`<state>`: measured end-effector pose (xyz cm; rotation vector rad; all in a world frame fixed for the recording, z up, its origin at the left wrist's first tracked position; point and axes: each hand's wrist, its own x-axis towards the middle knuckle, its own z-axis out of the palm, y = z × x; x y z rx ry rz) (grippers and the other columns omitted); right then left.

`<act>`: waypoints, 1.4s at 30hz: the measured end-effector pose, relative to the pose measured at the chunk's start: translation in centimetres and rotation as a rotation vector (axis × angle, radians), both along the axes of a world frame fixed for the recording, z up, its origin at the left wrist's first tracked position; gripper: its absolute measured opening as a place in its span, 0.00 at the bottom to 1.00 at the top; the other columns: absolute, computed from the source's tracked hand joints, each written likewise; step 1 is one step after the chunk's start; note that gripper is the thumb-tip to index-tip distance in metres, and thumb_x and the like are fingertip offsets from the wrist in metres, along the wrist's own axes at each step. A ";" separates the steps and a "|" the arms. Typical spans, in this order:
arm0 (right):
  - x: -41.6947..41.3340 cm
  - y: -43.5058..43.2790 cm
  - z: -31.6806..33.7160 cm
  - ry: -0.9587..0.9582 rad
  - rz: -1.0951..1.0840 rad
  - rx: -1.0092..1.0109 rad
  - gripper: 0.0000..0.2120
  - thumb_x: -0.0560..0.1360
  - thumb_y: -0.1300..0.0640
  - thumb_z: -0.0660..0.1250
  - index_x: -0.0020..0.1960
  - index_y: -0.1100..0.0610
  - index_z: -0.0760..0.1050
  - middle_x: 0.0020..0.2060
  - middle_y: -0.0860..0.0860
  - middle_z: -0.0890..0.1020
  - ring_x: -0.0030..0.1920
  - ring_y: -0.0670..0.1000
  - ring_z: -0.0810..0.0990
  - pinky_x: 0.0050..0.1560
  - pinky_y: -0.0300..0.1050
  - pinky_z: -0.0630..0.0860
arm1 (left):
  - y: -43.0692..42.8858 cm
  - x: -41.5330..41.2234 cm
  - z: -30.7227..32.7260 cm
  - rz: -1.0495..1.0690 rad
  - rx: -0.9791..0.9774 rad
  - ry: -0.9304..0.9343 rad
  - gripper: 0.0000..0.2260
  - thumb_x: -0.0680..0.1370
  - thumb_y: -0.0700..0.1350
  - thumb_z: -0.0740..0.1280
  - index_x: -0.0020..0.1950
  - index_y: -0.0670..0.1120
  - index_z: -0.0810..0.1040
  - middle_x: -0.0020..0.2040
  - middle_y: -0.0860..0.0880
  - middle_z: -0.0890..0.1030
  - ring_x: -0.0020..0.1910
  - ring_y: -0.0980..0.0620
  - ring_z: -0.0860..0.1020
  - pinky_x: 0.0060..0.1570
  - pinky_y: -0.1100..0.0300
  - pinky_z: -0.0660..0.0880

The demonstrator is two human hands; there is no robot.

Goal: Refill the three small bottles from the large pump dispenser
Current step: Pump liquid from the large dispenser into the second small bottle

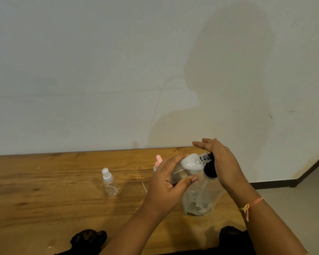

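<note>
The small bottle is tipped up against the black pump head of the large dispenser on the wooden table, gripped in the curled left hand, the right hand pressing straight-fingered on the pump, a spray bottle standing apart leftward.

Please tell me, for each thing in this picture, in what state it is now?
large pump dispenser: upright on the table, nearly empty.
right hand: fingers straight, palm on the dispenser's black top.
left hand: grips the held small bottle.
held small bottle: tilted, white stuff inside.
spray bottle: upright, capped, looks empty.
pink-capped bottle: behind the left hand, mostly hidden.
</note>
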<state>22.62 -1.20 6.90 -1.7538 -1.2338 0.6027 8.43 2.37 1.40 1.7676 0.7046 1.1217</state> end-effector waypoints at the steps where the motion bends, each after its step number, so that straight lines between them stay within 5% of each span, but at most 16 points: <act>1: 0.3 0.0 -0.4 -0.051 0.017 -0.009 0.17 0.78 0.50 0.45 0.45 0.33 0.69 0.63 0.43 0.69 0.73 0.47 0.57 0.73 0.62 0.49 | 0.0 0.1 -0.1 -0.008 -0.005 0.006 0.20 0.69 0.57 0.70 0.61 0.63 0.73 0.55 0.64 0.77 0.57 0.59 0.76 0.55 0.57 0.77; 5: 1.0 0.1 -1.8 -0.171 0.005 -0.039 0.31 0.66 0.40 0.38 0.55 0.44 0.75 0.59 0.49 0.73 0.67 0.51 0.66 0.70 0.66 0.57 | 0.0 0.2 -0.3 -0.015 -0.016 0.050 0.20 0.68 0.59 0.69 0.59 0.63 0.72 0.56 0.64 0.76 0.56 0.61 0.75 0.54 0.61 0.77; 9: 0.2 0.0 -1.0 0.016 -0.040 -0.027 0.22 0.69 0.44 0.42 0.44 0.37 0.74 0.60 0.46 0.73 0.70 0.51 0.64 0.71 0.60 0.57 | -0.2 0.1 0.0 -0.017 -0.013 0.045 0.20 0.68 0.58 0.72 0.58 0.64 0.72 0.55 0.66 0.76 0.56 0.64 0.74 0.53 0.67 0.75; 15: -0.1 0.4 0.0 0.000 -0.012 -0.004 0.21 0.81 0.56 0.48 0.43 0.31 0.69 0.61 0.40 0.68 0.73 0.46 0.57 0.73 0.59 0.50 | 0.0 -0.1 0.1 0.003 -0.005 0.012 0.21 0.68 0.59 0.69 0.61 0.64 0.73 0.56 0.64 0.77 0.57 0.59 0.75 0.55 0.58 0.77; 23: 0.5 0.4 -1.4 0.008 -0.074 -0.063 0.26 0.63 0.38 0.40 0.43 0.38 0.76 0.56 0.44 0.77 0.61 0.49 0.72 0.70 0.63 0.57 | 0.0 0.2 -0.3 -0.031 -0.022 0.055 0.21 0.69 0.57 0.71 0.61 0.58 0.73 0.55 0.62 0.77 0.55 0.61 0.76 0.52 0.65 0.76; 26: 0.1 0.2 -0.8 0.073 -0.062 -0.030 0.19 0.75 0.45 0.45 0.40 0.35 0.74 0.58 0.43 0.74 0.66 0.49 0.68 0.71 0.62 0.55 | -0.2 0.1 -0.1 -0.021 -0.021 0.045 0.20 0.69 0.57 0.72 0.60 0.61 0.72 0.56 0.63 0.77 0.56 0.62 0.75 0.54 0.64 0.76; 30: 0.2 0.4 -0.4 -0.009 -0.040 -0.003 0.23 0.81 0.59 0.49 0.43 0.31 0.69 0.66 0.46 0.70 0.71 0.50 0.62 0.72 0.59 0.56 | -0.2 0.1 0.0 -0.018 -0.019 0.026 0.21 0.68 0.59 0.69 0.61 0.59 0.73 0.56 0.62 0.77 0.57 0.59 0.76 0.55 0.57 0.77; 34: 0.5 0.4 -1.0 -0.021 -0.014 0.001 0.18 0.77 0.49 0.44 0.45 0.33 0.70 0.64 0.46 0.71 0.70 0.50 0.63 0.71 0.62 0.55 | -0.2 0.2 0.0 -0.011 -0.022 0.037 0.20 0.68 0.59 0.69 0.59 0.63 0.73 0.56 0.62 0.78 0.57 0.60 0.76 0.54 0.59 0.77; 38: 0.6 0.7 -1.3 0.017 -0.063 -0.028 0.19 0.74 0.47 0.44 0.40 0.34 0.73 0.50 0.33 0.72 0.63 0.46 0.68 0.71 0.62 0.57 | -0.1 0.2 0.0 -0.012 -0.016 0.050 0.18 0.68 0.59 0.69 0.58 0.67 0.73 0.55 0.63 0.77 0.56 0.60 0.76 0.52 0.64 0.77; 42: 0.2 0.5 -1.1 0.080 -0.047 0.015 0.18 0.74 0.46 0.45 0.42 0.34 0.73 0.62 0.45 0.72 0.70 0.50 0.64 0.72 0.59 0.57 | -0.2 0.1 0.0 -0.021 -0.014 0.040 0.20 0.69 0.57 0.70 0.59 0.62 0.73 0.55 0.63 0.77 0.56 0.61 0.75 0.53 0.64 0.76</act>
